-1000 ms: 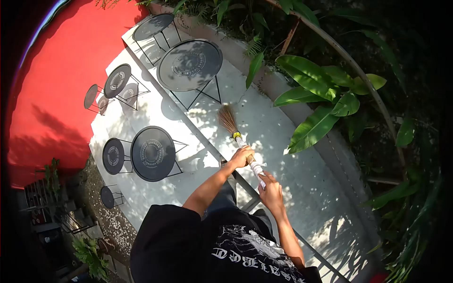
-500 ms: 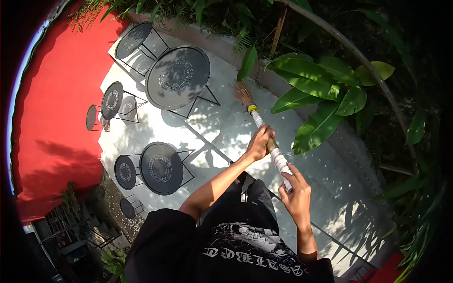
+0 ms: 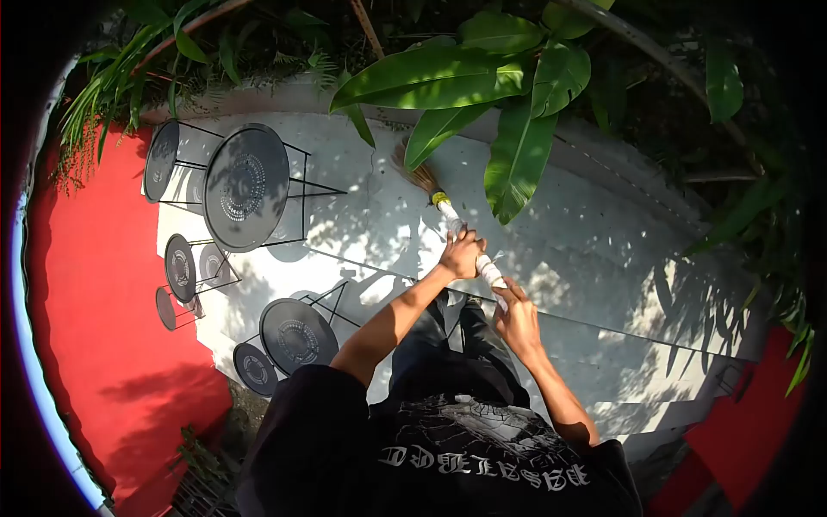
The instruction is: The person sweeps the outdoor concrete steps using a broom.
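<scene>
A broom with a white-wrapped handle, a yellow binding and brown bristles slants away from me. My left hand is closed round the middle of its handle. Lower down, near the handle's end, my right hand grips it too. The bristles rest on or just over the grey floor, by the planted edge; a large green leaf covers part of them.
Round black tables and stools stand to the left, among them a large table and a smaller one. A red surface lies beyond them. Broad-leaved plants overhang a low concrete border ahead.
My view has turned and shifted, so the tables sit farther left and lower. The broom's bristles are now partly behind a leaf. Both hands still hold the handle.
</scene>
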The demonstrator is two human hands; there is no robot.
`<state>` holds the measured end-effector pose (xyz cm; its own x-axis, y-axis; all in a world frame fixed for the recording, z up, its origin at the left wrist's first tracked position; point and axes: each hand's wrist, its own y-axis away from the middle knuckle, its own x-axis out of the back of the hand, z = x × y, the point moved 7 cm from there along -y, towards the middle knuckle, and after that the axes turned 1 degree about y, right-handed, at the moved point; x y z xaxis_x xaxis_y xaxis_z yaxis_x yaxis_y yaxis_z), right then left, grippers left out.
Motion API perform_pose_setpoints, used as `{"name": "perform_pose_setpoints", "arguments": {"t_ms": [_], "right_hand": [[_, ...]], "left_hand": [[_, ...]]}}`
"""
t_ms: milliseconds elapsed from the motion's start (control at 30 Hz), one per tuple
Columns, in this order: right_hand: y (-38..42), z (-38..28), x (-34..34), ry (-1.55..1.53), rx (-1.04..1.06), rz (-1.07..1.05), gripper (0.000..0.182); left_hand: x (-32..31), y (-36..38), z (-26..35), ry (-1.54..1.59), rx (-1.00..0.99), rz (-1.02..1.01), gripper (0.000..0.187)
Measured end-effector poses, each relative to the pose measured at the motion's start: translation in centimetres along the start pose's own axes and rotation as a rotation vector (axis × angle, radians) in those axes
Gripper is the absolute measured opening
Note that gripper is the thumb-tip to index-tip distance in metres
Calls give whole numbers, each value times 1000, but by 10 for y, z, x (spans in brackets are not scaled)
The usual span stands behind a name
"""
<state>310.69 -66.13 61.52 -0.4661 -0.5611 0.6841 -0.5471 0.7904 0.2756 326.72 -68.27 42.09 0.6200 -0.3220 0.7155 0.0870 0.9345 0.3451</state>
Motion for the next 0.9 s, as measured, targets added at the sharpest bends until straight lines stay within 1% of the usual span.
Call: {"name": "perform_pose_setpoints", "arguments": {"t_ms": [33,100,167,233,267,367,400,433,500,567,600,633,667,700,733,767,800,833,867,900], "right_hand": [[38,10,20,54,-71,-26,42],[103,11,66,35,-203,-53,40],[154,6,101,52,-168,26,39],[175,-12,133,-28,-224,40,39],[180,-17,142,-25,-235,24,42],[168,-25,139,-114,-179,48,45],[156,-19,124,-107,-109,74,48],[135,-18,108,-67,-22,134,39],[82,5,46,-115,33,119,44],[35,24,-14,14,45,41,51],[28,26,-25,64,28,39,53],[24,29,-29,121,21,33,55],[35,38,-22,76,-38,55,53],[59,51,-2,-63,-77,106,54],[85,57,25,-132,-152,135,50],[119,64,45,-158,-195,159,48],[151,60,70,-77,-229,173,47],[179,56,92,-59,-346,92,45],[209,57,109,-37,-395,112,44],[238,57,128,48,-359,177,43]], "left_hand": [[-17,14,44,80,-24,-88,54],[-53,44,116,188,-148,-89,47],[-52,70,178,79,-309,-92,45],[-41,83,211,53,-320,-148,43],[-26,88,221,20,-338,-116,39],[6,87,205,-43,-310,-32,36],[19,81,189,-18,-295,38,34],[26,74,166,11,-277,103,31],[16,39,86,77,-240,253,28],[-2,-5,12,-62,-201,1,30],[-21,-19,-13,-76,-259,-40,31],[-35,-32,-25,-88,-313,-68,32],[-46,-35,-8,-97,-290,-185,33],[-51,-25,27,-78,-308,-176,30],[-75,-19,52,-63,-329,-207,30],[-81,6,97,-55,-363,-80,33],[-80,24,154,-6,-333,-305,34],[-116,39,180,206,-446,-275,43],[-140,56,212,291,-528,-264,48],[-150,68,240,378,-614,-250,54]]}}
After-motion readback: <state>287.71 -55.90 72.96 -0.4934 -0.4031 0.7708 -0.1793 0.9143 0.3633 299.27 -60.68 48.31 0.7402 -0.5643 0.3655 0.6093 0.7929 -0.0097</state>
